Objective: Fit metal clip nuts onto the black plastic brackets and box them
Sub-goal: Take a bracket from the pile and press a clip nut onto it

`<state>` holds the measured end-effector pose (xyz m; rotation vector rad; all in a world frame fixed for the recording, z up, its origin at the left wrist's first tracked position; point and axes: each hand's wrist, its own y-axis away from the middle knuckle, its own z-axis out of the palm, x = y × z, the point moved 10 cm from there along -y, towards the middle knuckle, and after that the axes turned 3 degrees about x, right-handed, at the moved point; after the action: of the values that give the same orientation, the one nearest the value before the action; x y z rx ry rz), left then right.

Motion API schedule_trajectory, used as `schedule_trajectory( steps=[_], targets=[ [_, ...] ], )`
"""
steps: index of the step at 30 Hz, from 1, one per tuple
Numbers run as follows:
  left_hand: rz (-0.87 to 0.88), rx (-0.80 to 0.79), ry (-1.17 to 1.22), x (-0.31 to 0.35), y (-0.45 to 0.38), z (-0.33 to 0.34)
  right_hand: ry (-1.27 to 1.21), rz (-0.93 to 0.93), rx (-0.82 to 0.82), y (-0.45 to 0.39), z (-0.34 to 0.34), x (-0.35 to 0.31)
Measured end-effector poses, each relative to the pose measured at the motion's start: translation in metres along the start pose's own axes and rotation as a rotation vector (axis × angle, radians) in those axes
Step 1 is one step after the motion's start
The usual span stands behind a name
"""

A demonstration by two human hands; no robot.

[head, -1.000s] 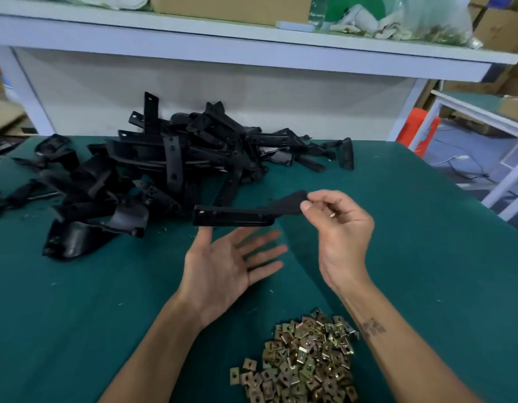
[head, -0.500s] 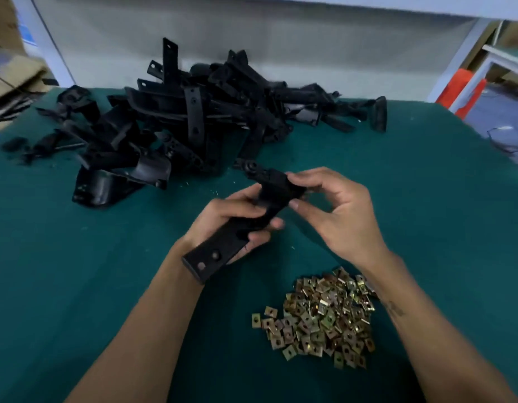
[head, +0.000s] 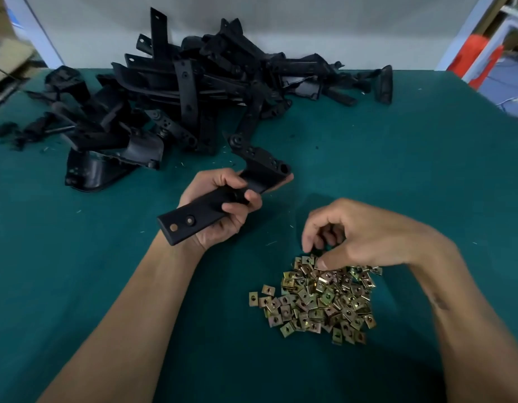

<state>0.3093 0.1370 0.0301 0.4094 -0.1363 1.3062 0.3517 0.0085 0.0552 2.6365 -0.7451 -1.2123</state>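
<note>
One bracket (head: 223,196) gripped in left hand (head: 220,207) above green table (head: 397,158), right hand (head: 359,237) with fingers curled dipping into one nut heap (head: 319,298), pinch unclear; one bracket pile (head: 193,91) behind, too many to count.

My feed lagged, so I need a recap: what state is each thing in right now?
Left hand: grips one bracket.
Held bracket: lifted off the table, tilted.
Right hand: fingers curled down onto the clip nut pile.
Clip nut pile: loose on the table.
Bracket heap: untouched, jumbled.
</note>
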Motion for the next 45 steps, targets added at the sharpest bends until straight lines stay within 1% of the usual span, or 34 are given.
schedule_trajectory(
  steps=[2, 4, 7, 13, 17, 22, 26, 29, 32, 37, 39, 42, 45],
  targets=[
    [-0.007, 0.020, -0.062, -0.006, 0.000, 0.004, 0.012, 0.020, -0.034, 0.003, 0.000, 0.004],
    [0.006, 0.081, -0.075, -0.007, -0.002, 0.000, 0.019, 0.034, -0.066, 0.005, 0.002, 0.007],
    [0.023, 0.148, -0.084, -0.007, -0.003, -0.006, -0.021, 0.029, -0.055, 0.003, 0.002, 0.007],
    [-0.014, 0.127, -0.019, -0.016, -0.001, 0.001, -0.229, -0.107, 0.057, -0.001, -0.013, 0.001],
    [-0.019, 0.104, 0.059, -0.019, 0.002, 0.006, -0.376, -0.130, 0.041, -0.005, -0.008, 0.002],
    [-0.005, 0.103, 0.073, -0.015, 0.005, 0.007, -0.349, -0.146, 0.042, -0.011, -0.004, -0.004],
    [0.018, 0.100, 0.019, -0.014, 0.005, 0.009, -0.323, -0.131, 0.054, -0.014, -0.002, -0.006],
    [0.040, 0.099, -0.014, -0.013, 0.006, 0.008, -0.370, -0.128, 0.030, -0.013, -0.001, -0.006],
    [0.064, 0.096, 0.011, -0.011, 0.006, 0.007, -0.393, -0.138, 0.025, -0.011, -0.001, -0.006],
    [0.095, 0.100, 0.012, -0.008, 0.004, 0.006, -0.472, -0.205, 0.025, -0.010, -0.007, -0.012],
    [0.103, 0.115, -0.002, -0.007, 0.004, 0.004, -0.562, -0.229, 0.014, -0.010, -0.007, -0.012],
    [0.115, 0.143, -0.003, -0.006, 0.002, 0.001, -0.774, -0.267, -0.029, -0.010, -0.007, -0.013],
    [0.117, 0.153, 0.021, -0.007, 0.002, -0.001, -0.866, -0.287, -0.094, -0.010, -0.004, -0.012]
  ],
)
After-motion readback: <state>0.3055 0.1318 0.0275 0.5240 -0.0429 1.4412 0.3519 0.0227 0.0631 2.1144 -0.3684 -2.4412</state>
